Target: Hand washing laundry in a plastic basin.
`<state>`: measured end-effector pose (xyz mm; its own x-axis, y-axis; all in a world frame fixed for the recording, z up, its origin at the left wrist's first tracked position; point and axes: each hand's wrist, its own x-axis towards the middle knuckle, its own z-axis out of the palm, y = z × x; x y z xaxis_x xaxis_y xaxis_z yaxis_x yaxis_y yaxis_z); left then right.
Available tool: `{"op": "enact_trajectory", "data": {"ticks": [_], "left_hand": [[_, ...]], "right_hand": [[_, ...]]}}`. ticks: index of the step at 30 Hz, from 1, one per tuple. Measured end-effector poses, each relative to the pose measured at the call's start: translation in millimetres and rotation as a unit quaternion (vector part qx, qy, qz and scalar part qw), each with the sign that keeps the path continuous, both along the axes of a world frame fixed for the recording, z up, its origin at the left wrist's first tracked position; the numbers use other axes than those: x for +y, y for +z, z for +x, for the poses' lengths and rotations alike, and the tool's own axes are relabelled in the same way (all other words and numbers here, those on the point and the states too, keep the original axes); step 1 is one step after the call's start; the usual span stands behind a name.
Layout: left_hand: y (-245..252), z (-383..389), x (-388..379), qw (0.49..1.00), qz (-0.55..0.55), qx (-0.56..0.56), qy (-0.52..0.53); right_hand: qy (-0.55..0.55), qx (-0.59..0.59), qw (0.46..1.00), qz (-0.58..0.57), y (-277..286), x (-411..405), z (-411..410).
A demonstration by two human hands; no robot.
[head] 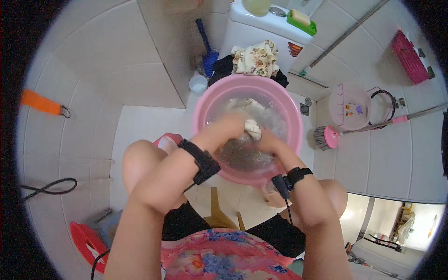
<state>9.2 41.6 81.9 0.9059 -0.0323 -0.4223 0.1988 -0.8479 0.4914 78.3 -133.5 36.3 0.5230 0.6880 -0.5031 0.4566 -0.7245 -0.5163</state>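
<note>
A large pink plastic basin (295, 122) of cloudy water stands on the floor before me. Both hands are in it, at a bunched wet white cloth (252, 129). My left hand (233, 125), blurred, is closed at the cloth's left side. At its right side, my right hand (264, 140) has its fingers around the cloth, partly under the water. More floral-patterned wet fabric (254, 104) floats toward the basin's far side. Behind the basin, a cream floral cloth (258, 58) lies folded on dark fabric (222, 68), against the white toilet.
Around the basin are a small white tub (198, 84), a blue brush (210, 59) and a pink-headed brush (329, 137). A green soap dish (301, 23) with soap sits on the toilet tank (241, 10). A brown stool (218, 220) is beneath me; a floor drain (304, 109) lies right.
</note>
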Motion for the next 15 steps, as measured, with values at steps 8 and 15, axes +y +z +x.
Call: {"op": "enact_trajectory", "data": {"ticks": [8,15], "left_hand": [[85.5,-5.2,20.0,0.929,-0.245,-0.264,0.085],[122.0,-3.2,15.7,0.822,-0.382,-0.404,0.125]], "right_hand": [[-0.142,0.0,0.957,0.253,89.3,24.7,-28.3],[-0.285,0.125,0.851,0.423,152.7,34.3,-17.6]]}}
